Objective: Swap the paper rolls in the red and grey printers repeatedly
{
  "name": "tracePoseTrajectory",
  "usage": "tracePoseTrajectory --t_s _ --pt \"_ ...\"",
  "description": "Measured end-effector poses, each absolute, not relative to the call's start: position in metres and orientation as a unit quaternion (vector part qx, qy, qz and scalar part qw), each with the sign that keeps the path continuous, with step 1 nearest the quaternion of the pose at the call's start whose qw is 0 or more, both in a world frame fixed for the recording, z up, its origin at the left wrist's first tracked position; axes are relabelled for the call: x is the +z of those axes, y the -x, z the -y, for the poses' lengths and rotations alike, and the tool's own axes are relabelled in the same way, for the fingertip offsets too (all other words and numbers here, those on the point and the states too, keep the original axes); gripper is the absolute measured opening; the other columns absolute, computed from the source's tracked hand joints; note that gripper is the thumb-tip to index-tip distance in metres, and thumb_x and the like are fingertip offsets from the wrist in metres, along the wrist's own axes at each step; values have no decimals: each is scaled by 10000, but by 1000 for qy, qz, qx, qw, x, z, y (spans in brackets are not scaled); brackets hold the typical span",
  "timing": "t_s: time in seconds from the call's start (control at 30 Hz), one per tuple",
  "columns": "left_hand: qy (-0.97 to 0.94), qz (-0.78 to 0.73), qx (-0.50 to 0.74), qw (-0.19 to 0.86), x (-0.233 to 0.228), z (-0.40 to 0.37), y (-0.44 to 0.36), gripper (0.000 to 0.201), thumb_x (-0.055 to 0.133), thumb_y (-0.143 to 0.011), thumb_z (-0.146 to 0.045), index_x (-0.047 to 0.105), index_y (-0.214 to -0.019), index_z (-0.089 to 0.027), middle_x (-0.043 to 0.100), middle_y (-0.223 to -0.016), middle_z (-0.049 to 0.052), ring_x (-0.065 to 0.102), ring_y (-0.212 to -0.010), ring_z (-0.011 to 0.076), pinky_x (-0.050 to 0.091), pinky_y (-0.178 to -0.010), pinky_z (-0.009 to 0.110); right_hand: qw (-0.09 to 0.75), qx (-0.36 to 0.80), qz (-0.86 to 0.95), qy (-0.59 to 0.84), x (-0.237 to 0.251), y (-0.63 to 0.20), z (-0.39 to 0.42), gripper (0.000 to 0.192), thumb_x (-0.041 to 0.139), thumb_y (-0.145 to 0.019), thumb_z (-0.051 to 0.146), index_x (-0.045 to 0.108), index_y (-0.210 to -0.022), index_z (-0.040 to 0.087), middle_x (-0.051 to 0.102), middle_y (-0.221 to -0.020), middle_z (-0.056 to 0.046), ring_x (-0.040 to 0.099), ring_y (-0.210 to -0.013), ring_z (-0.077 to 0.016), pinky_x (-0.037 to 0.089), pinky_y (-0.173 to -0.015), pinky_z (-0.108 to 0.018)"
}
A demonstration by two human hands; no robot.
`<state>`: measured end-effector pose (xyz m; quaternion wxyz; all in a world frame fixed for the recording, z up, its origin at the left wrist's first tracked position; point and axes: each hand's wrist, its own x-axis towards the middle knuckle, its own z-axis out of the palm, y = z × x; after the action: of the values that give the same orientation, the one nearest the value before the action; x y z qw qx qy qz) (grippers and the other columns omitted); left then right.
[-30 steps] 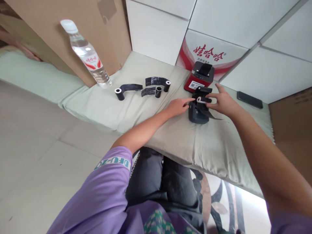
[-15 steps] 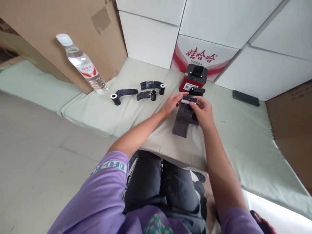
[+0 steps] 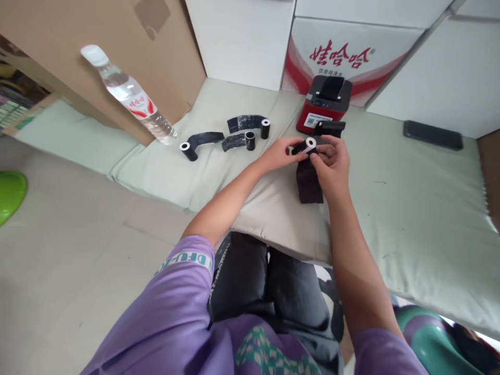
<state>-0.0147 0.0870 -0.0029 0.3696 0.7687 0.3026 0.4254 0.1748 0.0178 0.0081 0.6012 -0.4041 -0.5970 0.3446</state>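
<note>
- Two hands on one black roll [image 3: 308,156] with a white core, held just above the pale green mat [image 3: 410,208], in front of the red printer [image 3: 327,101]
- Left hand [image 3: 278,154] fingers closed on the roll's left end; right hand [image 3: 334,166] fingers pinched on the right end and the loose black strip hanging down
- Best handling, my read: keep the core level, the strip taut and straight, light pinch so the film doesn't crease
- Three more small rolls [image 3: 250,140] with loose tails lie left on the mat, well apart from the hands
- Water bottle [image 3: 127,96] leans against a cardboard box [image 3: 97,31]
- White boxes behind, dark phone [image 3: 433,135] far right, tiled floor left
</note>
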Motion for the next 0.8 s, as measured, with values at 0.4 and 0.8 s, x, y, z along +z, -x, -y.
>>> tracePoseTrajectory --t_s 0.4,0.8 --pt "-675 -426 565 209 20 -93 47 434 855 -899 -616 670 -980 -232 577 -835 -9 658 -905 187 547 -857 342 698 400 480 350 17 -166 -17 383 752 -923 597 627 -1155 318 702 -927 14 552 -518 -100 390 -384 -235" --pt "-630 -586 498 107 61 -72 113 343 711 -1005 -596 686 -1122 -274 728 -883 14 734 -972 211 542 -856 310 694 407 483 346 19 -164 -10 415 763 -916 641 629 -1159 333 687 -948 13 541 -542 -102 420 -405 -237"
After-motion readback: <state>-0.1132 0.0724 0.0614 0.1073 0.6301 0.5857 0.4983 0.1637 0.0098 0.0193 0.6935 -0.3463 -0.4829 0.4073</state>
